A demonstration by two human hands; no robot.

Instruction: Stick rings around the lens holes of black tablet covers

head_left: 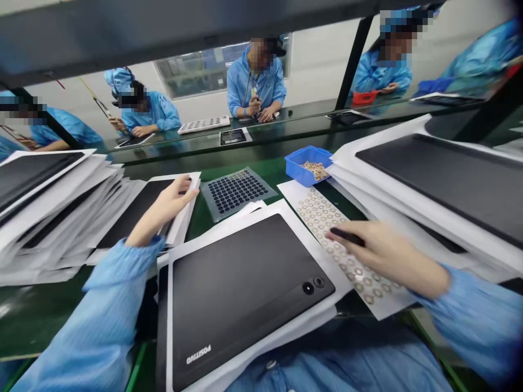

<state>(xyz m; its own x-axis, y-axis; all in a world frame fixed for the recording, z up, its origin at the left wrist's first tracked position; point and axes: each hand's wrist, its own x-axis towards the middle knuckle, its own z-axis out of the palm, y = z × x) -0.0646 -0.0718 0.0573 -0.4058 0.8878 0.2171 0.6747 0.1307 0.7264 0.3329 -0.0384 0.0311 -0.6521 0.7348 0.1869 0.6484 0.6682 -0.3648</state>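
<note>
A black tablet back cover (245,294) with POSITIVO lettering and two round camera rings lies on white paper before me. My left hand (167,207) is raised over another dark panel (126,212), left of the cover. Its thumb and fingers are bent together around something small and dark that I cannot make out. In my right hand (379,250) is a short black pen-like tool, its tip pointing left. That hand hovers above a white sheet (302,190) with rows of ring-shaped pieces. A grey sheet (237,190) of round black pieces lies beyond the cover.
A blue bin (302,169) holds small tan pieces. Stacks of dark panels between white papers rise at left (53,201) and right (449,185). Across the bench, several people in blue work behind a dark frame post (353,62).
</note>
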